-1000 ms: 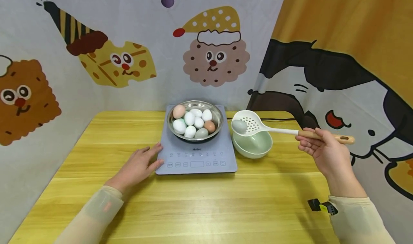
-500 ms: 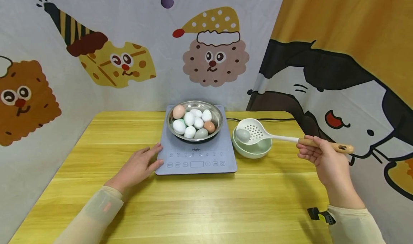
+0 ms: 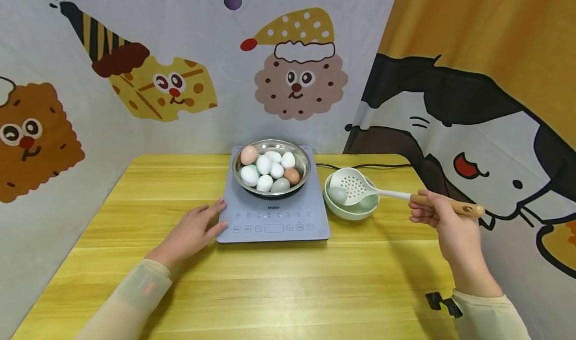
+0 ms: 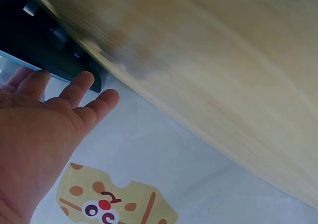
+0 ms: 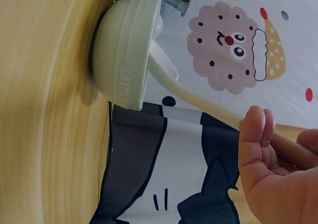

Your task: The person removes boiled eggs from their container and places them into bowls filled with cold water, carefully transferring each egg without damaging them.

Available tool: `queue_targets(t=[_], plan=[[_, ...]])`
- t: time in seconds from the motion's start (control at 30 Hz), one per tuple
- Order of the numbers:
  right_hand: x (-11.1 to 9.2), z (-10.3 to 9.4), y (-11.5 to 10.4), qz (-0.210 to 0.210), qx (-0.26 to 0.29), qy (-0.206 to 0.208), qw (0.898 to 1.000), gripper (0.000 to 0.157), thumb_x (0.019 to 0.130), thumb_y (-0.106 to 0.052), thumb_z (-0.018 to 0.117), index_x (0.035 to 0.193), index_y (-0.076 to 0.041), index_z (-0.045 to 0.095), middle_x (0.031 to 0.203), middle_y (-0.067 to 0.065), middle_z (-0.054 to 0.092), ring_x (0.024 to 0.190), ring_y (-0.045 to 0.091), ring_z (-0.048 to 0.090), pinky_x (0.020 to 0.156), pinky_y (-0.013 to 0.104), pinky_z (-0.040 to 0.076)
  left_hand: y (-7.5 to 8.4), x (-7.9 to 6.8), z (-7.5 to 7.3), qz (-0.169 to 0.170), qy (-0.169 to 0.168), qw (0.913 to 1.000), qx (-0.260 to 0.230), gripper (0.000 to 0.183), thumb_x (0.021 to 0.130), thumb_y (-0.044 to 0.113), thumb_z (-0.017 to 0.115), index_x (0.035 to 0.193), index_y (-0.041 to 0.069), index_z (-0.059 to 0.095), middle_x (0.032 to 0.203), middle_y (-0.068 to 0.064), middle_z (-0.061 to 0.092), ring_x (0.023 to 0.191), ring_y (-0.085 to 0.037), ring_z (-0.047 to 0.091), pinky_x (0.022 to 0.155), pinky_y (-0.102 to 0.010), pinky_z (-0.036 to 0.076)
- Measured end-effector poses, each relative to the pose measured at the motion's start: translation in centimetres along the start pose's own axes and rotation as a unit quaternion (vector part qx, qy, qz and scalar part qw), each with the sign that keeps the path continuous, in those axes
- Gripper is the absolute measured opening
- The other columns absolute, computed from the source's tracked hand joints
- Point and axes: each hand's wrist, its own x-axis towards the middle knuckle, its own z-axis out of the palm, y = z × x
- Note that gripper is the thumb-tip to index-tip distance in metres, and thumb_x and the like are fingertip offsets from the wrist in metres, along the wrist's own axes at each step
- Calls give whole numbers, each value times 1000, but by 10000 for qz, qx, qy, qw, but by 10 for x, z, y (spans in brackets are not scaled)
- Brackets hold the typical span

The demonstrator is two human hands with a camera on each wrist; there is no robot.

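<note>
My right hand (image 3: 443, 212) grips the wooden handle of a white slotted spoon (image 3: 355, 186) (image 5: 171, 82). The spoon's head is tipped down inside the pale green bowl (image 3: 355, 211) (image 5: 124, 55), and a grey-green egg (image 3: 337, 195) lies at its lower edge in the bowl. My left hand (image 3: 193, 230) (image 4: 44, 119) rests flat on the table, fingers straight, touching the front left corner of the grey induction cooker (image 3: 274, 220). A steel bowl (image 3: 305, 166) with several white, brown and greenish eggs stands on the cooker.
The yellow wooden table (image 3: 270, 290) is walled by cartoon-print cloth at the back and on both sides. A black cable (image 3: 360, 166) runs behind the green bowl. A small black clip (image 3: 443, 302) lies near my right sleeve.
My right hand has lowered and tilted the slotted spoon into the green bowl, and the grey-green egg has gone down with it. The left hand has not moved.
</note>
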Motion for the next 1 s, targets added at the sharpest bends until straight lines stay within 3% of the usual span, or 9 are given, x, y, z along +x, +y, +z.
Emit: queue_targets(t=[0.2, 0.53, 0.73, 0.87, 1.0], plan=[[-3, 4, -1, -370, -137, 96, 9992, 26, 108, -19, 65, 120, 0, 79, 96, 8, 85, 72, 15, 80, 69, 28, 66, 0, -1, 0, 16, 19, 10000, -14, 63, 111, 45, 56, 163, 11, 47, 171, -9, 44, 142, -55, 52, 116, -71, 41], [-9, 7, -9, -528, -201, 335, 9978, 33, 108, -19, 65, 125, 7, 74, 98, 9, 85, 72, 18, 80, 70, 27, 66, 0, 0, 0, 48, 23, 10000, -32, 63, 111, 45, 56, 163, 10, 47, 170, -10, 44, 142, -55, 52, 117, -71, 41], [-10, 24, -26, -821, -136, 691, 9941, 35, 108, -21, 65, 127, 8, 73, 97, 11, 84, 72, 19, 79, 72, 25, 66, 0, 0, -1, 46, 28, 10000, -45, 63, 111, 45, 57, 162, 10, 47, 170, -10, 44, 141, -55, 53, 117, -71, 42], [-5, 44, -36, -1097, -35, 448, 9930, 36, 109, -21, 65, 129, 7, 72, 98, 12, 84, 74, 18, 78, 75, 25, 66, 0, -1, -1, 67, 50, 10000, -41, 62, 111, 44, 57, 162, 10, 47, 170, -10, 44, 141, -56, 53, 116, -71, 42], [5, 69, -42, -1444, -220, -112, 9892, 34, 110, -19, 63, 130, 7, 72, 99, 7, 84, 75, 15, 79, 78, 23, 65, 1, 0, -1, 69, 41, 10000, -15, 62, 111, 44, 57, 162, 10, 47, 170, -10, 44, 141, -55, 54, 116, -71, 42]])
